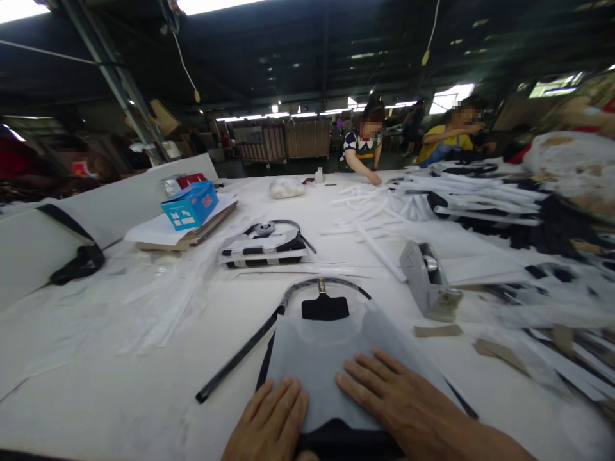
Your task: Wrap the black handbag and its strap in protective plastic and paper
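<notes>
Nearest: left hand and right hand, both open, palms down, gripping nothing, flat on pale sheet over black bag, square in front of person. Sheet on; handle looks wrapped; strap juts loose at left, so probably unfinished. Second bag beyond. Surface mostly open at left, up to board; dispenser, scraps crowd right.

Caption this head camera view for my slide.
Left hand and right hand rest on a pale sheet over a black item, tape dispenser farther right, on a white table.
</notes>
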`<control>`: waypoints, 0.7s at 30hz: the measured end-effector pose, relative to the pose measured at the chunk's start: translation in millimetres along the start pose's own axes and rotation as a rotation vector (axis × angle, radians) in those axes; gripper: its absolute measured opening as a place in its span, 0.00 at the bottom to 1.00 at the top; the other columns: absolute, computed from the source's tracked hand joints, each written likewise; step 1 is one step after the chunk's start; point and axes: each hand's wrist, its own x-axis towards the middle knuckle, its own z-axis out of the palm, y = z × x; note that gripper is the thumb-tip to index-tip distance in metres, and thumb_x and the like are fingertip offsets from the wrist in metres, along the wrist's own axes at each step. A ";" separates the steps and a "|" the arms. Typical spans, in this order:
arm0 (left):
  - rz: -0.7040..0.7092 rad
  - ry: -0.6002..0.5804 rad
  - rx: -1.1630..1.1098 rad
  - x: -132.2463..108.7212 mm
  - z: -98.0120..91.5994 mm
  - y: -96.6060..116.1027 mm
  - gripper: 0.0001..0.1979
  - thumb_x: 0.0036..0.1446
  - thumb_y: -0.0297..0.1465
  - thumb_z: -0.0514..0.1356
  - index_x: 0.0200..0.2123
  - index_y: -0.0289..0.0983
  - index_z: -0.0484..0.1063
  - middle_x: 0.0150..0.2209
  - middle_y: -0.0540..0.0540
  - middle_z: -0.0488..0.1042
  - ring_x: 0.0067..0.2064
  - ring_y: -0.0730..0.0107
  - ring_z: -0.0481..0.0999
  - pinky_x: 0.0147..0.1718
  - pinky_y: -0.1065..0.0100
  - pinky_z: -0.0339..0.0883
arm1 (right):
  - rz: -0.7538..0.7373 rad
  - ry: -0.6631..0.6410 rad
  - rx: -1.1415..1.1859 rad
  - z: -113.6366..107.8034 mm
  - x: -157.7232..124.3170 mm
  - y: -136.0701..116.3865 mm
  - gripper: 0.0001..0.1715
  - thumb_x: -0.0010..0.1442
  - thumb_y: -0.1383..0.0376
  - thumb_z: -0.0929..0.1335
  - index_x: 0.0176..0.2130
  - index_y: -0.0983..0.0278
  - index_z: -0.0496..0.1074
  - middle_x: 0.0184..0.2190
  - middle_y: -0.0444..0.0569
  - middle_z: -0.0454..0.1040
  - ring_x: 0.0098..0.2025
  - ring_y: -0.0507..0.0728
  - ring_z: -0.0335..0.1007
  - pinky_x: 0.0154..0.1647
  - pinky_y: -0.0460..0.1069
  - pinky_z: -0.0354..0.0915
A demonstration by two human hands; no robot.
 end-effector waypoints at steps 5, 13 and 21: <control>0.029 -0.068 0.086 8.1 -2.6 -7.7 0.21 0.68 0.42 0.47 0.49 0.36 0.74 0.47 0.48 0.80 0.47 0.68 0.79 0.40 0.70 0.72 | 0.125 -0.109 0.142 -17.8 2.3 -7.0 0.52 0.53 0.53 0.74 0.69 0.58 0.52 0.68 0.57 0.52 0.69 0.70 0.49 0.70 0.65 0.46; -0.072 -0.135 0.025 15.3 -9.4 -9.6 0.23 0.68 0.44 0.47 0.51 0.34 0.71 0.51 0.46 0.78 0.51 0.65 0.77 0.49 0.65 0.68 | 0.119 -0.119 0.247 -5.5 6.3 5.4 0.58 0.51 0.47 0.73 0.70 0.59 0.47 0.70 0.59 0.46 0.71 0.72 0.42 0.70 0.68 0.38; -0.098 -0.205 -0.117 12.0 -13.1 -10.2 0.19 0.61 0.43 0.60 0.50 0.39 0.73 0.50 0.51 0.79 0.53 0.62 0.76 0.69 0.57 0.30 | 0.089 -0.095 0.214 -9.2 6.1 4.8 0.57 0.51 0.47 0.73 0.69 0.59 0.50 0.69 0.59 0.50 0.70 0.69 0.45 0.70 0.66 0.38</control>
